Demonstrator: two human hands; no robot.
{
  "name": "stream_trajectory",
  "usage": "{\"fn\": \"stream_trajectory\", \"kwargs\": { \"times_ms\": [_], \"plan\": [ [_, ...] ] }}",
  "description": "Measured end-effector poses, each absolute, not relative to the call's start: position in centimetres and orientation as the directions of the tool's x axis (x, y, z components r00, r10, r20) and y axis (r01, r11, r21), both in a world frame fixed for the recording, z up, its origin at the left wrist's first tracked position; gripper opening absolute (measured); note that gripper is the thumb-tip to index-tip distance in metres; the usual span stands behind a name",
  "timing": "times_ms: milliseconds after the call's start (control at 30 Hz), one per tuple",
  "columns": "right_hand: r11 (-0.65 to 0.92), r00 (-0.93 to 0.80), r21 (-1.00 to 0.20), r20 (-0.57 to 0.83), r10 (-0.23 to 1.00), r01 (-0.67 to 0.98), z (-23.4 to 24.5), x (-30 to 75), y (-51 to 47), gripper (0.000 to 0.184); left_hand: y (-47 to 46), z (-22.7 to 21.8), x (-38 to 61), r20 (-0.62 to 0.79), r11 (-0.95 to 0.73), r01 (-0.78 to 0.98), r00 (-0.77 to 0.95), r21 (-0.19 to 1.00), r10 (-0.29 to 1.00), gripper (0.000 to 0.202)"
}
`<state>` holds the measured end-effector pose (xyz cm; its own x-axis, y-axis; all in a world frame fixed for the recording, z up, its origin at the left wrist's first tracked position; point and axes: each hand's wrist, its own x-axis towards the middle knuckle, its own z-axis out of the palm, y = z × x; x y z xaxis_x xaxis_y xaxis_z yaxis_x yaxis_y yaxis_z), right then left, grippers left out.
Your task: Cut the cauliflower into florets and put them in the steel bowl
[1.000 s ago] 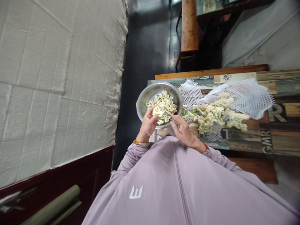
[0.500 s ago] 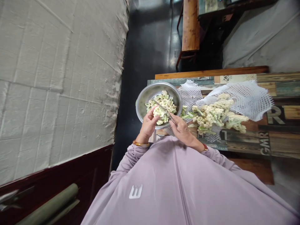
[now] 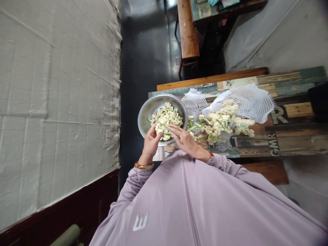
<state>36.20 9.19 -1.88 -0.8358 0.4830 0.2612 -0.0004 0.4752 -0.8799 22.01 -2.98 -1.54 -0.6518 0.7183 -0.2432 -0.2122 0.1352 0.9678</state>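
My left hand [image 3: 151, 139] is closed on a small cauliflower floret [image 3: 159, 128] over the near side of a metal bowl [image 3: 143, 118]. My right hand [image 3: 185, 139] grips a knife [image 3: 166, 127], its thin blade pointing left against the floret; the handle is hidden in my fingers. Cut cauliflower pieces [image 3: 169, 114] lie heaped inside the bowl. Right of the bowl, larger cauliflower chunks [image 3: 220, 122] rest on the table, partly on white foam netting [image 3: 252, 100]. Some green stalks [image 3: 192, 124] lie between the bowl and the chunks.
The bowl stands at the left end of a patterned wooden table [image 3: 256, 146]. A bench [image 3: 212, 78] runs along its far side, another bench [image 3: 189, 34] stands beyond. A pale wall [image 3: 64, 102] rises at left. A dark object [image 3: 319, 100] sits at the table's right.
The view has shifted, so the table and bowl appear further left. The knife blade has turned flatter across the floret, and my right hand's fingers now stretch further along it.
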Motion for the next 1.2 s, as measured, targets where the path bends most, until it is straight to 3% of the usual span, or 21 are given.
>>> {"fn": "stream_trajectory", "kwargs": {
  "times_ms": [400, 667, 733, 867, 1033, 1200],
  "plan": [
    [0.357, -0.802, -0.928, 0.136, 0.582, 0.102, -5.0, 34.3, 8.6, 0.034, -3.3, -2.0, 21.3, -0.230, 0.180, -0.144, -0.673, 0.973, 0.703, 0.064],
    [0.453, -0.874, -0.890, 0.185, 0.450, 0.045, -5.4, 33.6, 8.6, 0.037, -3.5, -3.3, 21.2, -0.385, 0.129, -0.420, -0.611, 0.898, 0.692, 0.055],
    [0.379, -0.864, -0.920, 0.105, 0.492, 0.103, -5.6, 33.5, 8.6, 0.032, -3.8, -3.6, 21.0, -0.423, 0.113, -0.485, -0.597, 0.867, 0.681, 0.057],
    [0.167, -0.786, -0.925, -0.184, 0.590, 0.342, -6.1, 33.6, 8.5, 0.036, -4.5, -4.2, 20.3, -0.496, 0.119, -0.583, -0.547, 0.804, 0.674, 0.063],
    [0.375, -0.796, -0.909, 0.086, 0.599, 0.184, -6.0, 33.7, 8.3, 0.036, -4.9, -4.9, 19.7, -0.534, 0.113, -0.642, -0.511, 0.758, 0.674, 0.064],
    [0.430, -0.788, -0.885, 0.135, 0.600, 0.176, -6.1, 33.2, 8.3, 0.038, -5.3, -5.2, 19.4, -0.539, 0.122, -0.664, -0.471, 0.738, 0.699, 0.067]
  ]
}}
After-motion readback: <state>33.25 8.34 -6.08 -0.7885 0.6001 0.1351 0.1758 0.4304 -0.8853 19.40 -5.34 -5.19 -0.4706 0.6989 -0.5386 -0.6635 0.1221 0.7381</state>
